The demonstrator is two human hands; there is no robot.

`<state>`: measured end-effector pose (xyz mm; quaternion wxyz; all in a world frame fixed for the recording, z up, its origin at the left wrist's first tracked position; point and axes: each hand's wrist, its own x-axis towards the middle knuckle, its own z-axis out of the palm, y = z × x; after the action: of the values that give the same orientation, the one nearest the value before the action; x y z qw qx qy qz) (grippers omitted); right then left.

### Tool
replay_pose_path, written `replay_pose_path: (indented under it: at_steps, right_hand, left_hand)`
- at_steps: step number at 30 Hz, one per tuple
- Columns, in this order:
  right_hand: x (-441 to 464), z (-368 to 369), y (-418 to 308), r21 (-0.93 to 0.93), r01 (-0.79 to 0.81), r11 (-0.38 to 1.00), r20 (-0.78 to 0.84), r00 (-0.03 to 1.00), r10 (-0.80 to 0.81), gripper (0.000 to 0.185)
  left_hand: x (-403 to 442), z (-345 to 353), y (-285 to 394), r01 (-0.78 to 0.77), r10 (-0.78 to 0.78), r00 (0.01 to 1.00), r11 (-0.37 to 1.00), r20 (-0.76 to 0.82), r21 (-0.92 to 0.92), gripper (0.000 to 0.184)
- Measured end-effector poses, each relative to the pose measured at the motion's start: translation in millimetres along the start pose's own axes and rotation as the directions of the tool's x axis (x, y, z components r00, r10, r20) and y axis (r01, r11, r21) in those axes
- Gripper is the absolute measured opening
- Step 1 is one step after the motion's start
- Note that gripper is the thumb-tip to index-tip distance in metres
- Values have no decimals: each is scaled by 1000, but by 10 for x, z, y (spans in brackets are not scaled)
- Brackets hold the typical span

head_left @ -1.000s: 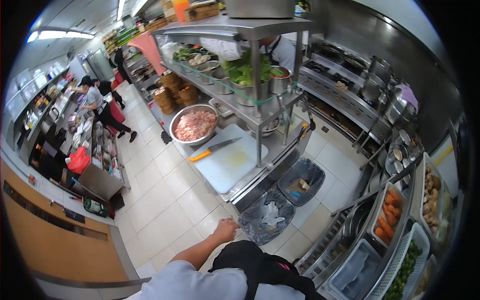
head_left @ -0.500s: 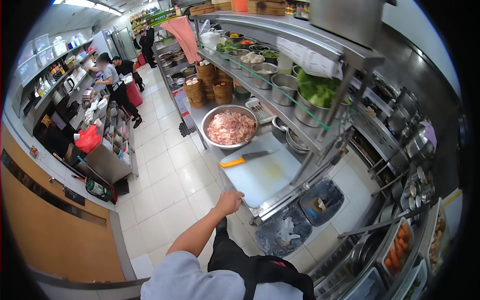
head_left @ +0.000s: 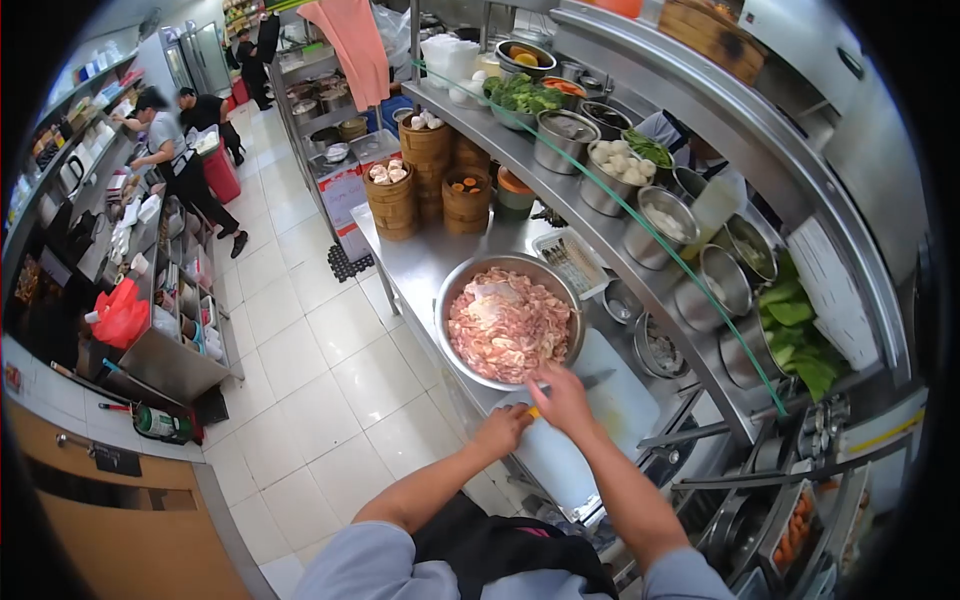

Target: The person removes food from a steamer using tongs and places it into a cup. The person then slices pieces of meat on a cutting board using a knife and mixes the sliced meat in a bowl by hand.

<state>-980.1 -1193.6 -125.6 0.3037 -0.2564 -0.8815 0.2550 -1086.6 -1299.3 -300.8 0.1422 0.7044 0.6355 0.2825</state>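
The left hand (head_left: 503,430) and right hand (head_left: 562,400) are overlapping the knife (head_left: 600,379) (whether fingers are clamping it, I cannot tell); the steel bowl (head_left: 576,322) is sitting just beyond the fingers.

A yellow-handled, grey-bladed knife (head_left: 599,380), partly hidden, slants over the pale cutting board (head_left: 556,462), beside the meat-filled bowl (head_left: 562,283).

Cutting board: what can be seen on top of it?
A yellow-handled knife is over the board; whether resting or lifted is unclear. The right hand covers the knife's middle and the board surface beneath.
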Motion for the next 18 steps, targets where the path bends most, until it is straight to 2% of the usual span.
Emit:
replay_pose_path:
  at_steps: [1,3,4,6,7,9,10,11,12,13,15,16,17,18]
  right_hand:
    - [379,298,78,-47,32,998,-43,998,-34,12]
    - [1046,726,206,-207,62,976,69,996,-48,19]
    - [1232,914,210,-211,55,976,72,997,-41,19]
    - [1512,1213,245,-613,3,790,251,949,192,27]
    - [1626,1323,338,-617,0,787,255,946,199,27]
    - [1772,1526,517,-748,-44,662,299,869,395,35]
    - [1783,1566,570,-753,-43,656,301,865,402,35]
    - [1796,1573,634,-763,-103,638,201,901,385,34]
    - [1827,1559,703,-766,-163,622,96,927,361,33]
    - [1896,1482,706,-771,-161,615,94,928,361,33]
    - [2055,1227,674,-607,-290,740,305,775,554,35]
    - [2094,1179,946,-612,-292,736,304,772,559,35]
    - [2116,1176,1397,-374,-254,892,482,769,421,35]
    - [2128,1168,1633,-102,-224,969,610,756,239,36]
  left_hand:
    - [-21,12,-25,-24,24,1000,1000,-20,7,25]
    - [-40,-31,-37,-30,30,999,1000,-11,8,35]
    - [-38,-11,-66,-31,31,999,1000,-7,0,35]
    - [-23,27,-129,-20,22,1000,995,21,-97,37]
    - [-11,-13,-147,-20,22,999,994,24,-105,37]
    - [-13,-117,-141,-35,45,995,993,91,-116,39]
    - [-16,-89,-163,-35,47,995,991,90,-127,39]
    - [-11,-61,-181,-29,45,993,988,106,-149,40]
    - [14,-42,-216,-24,44,992,986,119,-167,41]
    - [46,-75,-239,-29,49,992,984,114,-173,41]
    - [64,-141,-245,-11,52,983,974,174,-227,38]
    - [61,-134,-265,-13,55,983,972,174,-233,38]
    - [60,-106,-290,-26,66,987,965,146,-261,36]
    - [69,-75,-309,-41,78,990,956,117,-290,35]
